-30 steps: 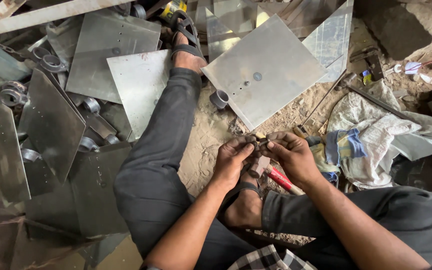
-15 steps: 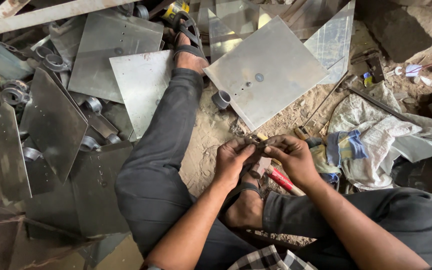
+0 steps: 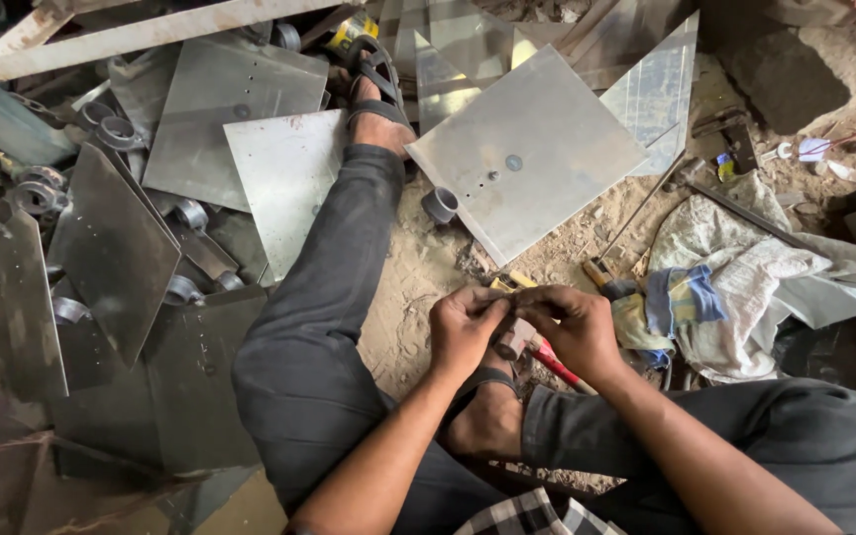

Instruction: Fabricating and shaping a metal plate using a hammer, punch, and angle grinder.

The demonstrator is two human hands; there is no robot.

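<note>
I sit on sandy ground with one leg stretched out and the other folded under me. My left hand (image 3: 465,330) and my right hand (image 3: 569,327) meet just above my sandalled foot (image 3: 487,416), fingertips pinched together on a small part (image 3: 509,309) that the fingers mostly hide. A red-handled tool (image 3: 552,365) lies on the ground under my right hand, next to a small metal piece (image 3: 513,343). A square metal sheet (image 3: 525,151) with small holes rests on the sand beyond my hands.
Several grey metal sheets (image 3: 284,188) and short pipe rings (image 3: 40,193) crowd the left side. A metal ring (image 3: 440,205) sits by the square sheet. Crumpled cloth (image 3: 745,282), a yellow-handled tool (image 3: 601,272) and a thin rod lie at right. A painted metal bar (image 3: 131,35) crosses the top left.
Both hands have closed in a little and their fingertips now pinch together over the small part. The view has shifted slightly; nothing else has moved.
</note>
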